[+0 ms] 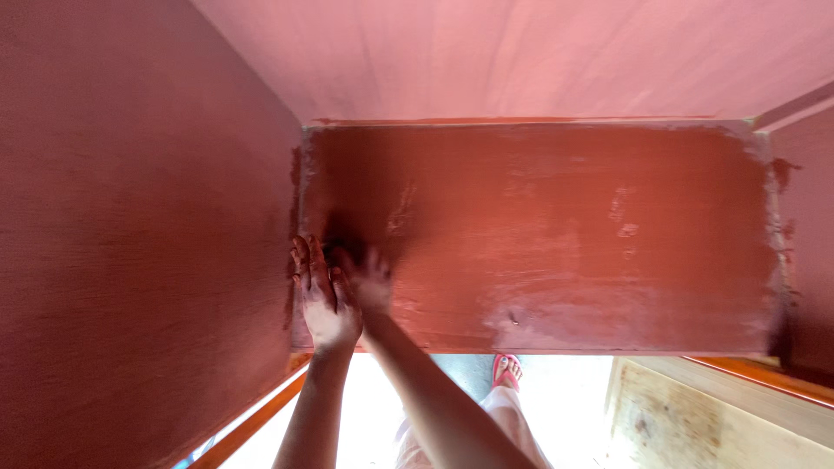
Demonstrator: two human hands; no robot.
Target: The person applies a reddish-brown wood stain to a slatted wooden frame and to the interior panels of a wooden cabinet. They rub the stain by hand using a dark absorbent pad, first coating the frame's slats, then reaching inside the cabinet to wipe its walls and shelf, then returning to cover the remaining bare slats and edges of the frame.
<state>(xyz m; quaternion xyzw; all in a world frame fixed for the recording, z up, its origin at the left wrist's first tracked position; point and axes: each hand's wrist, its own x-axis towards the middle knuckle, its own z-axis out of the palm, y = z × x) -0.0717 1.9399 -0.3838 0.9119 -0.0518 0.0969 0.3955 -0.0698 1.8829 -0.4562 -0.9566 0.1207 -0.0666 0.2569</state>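
Red-brown wet coating covered the shelf panel (pixel 539 234). Both hands, left hand (pixel 323 300) and right hand (pixel 369 280), pressed flat and open, gripping nothing. Directly under the palms, the finish risked smearing unevenly.

Single head-worn view, looking steeply down, close over a reddish-brown painted wooden board (pixel 556 234), both hands (pixel 343 291) near at lower left, pale floor (pixel 565 391) far below
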